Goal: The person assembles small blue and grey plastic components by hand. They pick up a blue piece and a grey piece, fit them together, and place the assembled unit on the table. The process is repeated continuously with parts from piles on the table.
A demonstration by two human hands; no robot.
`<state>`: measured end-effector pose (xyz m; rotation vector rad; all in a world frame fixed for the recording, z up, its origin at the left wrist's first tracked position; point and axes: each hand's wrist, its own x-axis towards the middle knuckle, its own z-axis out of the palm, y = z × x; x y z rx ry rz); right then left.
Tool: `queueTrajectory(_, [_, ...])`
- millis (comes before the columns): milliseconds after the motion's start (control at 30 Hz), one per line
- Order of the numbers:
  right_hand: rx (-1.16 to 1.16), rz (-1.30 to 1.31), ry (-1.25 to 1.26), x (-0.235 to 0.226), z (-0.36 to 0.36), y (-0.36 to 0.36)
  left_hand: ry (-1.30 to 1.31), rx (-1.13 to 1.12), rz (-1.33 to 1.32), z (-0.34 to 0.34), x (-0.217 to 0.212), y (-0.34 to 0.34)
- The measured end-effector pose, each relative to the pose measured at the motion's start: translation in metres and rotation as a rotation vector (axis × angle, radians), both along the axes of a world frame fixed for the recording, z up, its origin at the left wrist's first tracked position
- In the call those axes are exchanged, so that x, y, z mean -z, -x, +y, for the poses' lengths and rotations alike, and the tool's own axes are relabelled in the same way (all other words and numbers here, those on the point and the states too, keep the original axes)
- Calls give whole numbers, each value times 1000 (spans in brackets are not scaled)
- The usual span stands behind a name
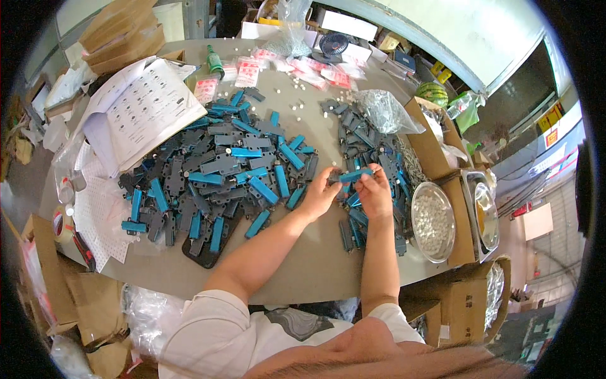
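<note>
The part you hold, a slim block (357, 175) of glossy blue with a dark grey section, sits above the table, to the left of the round metal dish (438, 254) and a little farther from you than its middle. Its long axis runs crosswise, left to right, the right end tipped slightly up; the dark end points left, away from the dish. It looks smooth, straight-edged and plastic-like.

Your left hand (320, 194) pinches the block's dark end between thumb and fingers. Your right hand (376, 194), nearer the dish, grips the blue end with bent fingertips.

The shiny dish holds small, matte white pieces. Just left of it lies a loose pile (361, 136) of similar grey and blue parts, with a crinkled clear bag (386, 114) at its far end. Well left of the dish spreads a larger, jagged heap (221, 165) of such parts, bordered by creased paper sheets (151, 108). All rest on a smooth, dull grey-beige table (303, 278).
</note>
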<state>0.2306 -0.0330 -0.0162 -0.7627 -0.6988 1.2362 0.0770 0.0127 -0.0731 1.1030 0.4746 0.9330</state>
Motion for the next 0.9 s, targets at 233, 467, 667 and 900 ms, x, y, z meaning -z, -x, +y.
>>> queueTrajectory(233, [15,-368,173,4,-4,13,-383,-242,216,1,-1,-1])
queueTrajectory(467, [155,-692,128,6,0,26,-381,-245,268,-2,-9,2])
queueTrajectory(667, [142,-706,104,6,-1,23,-346,-224,215,-2,-6,2])
queueTrajectory(900, [274,-815,150,17,2,25,-162,-121,34,-2,-2,-1])
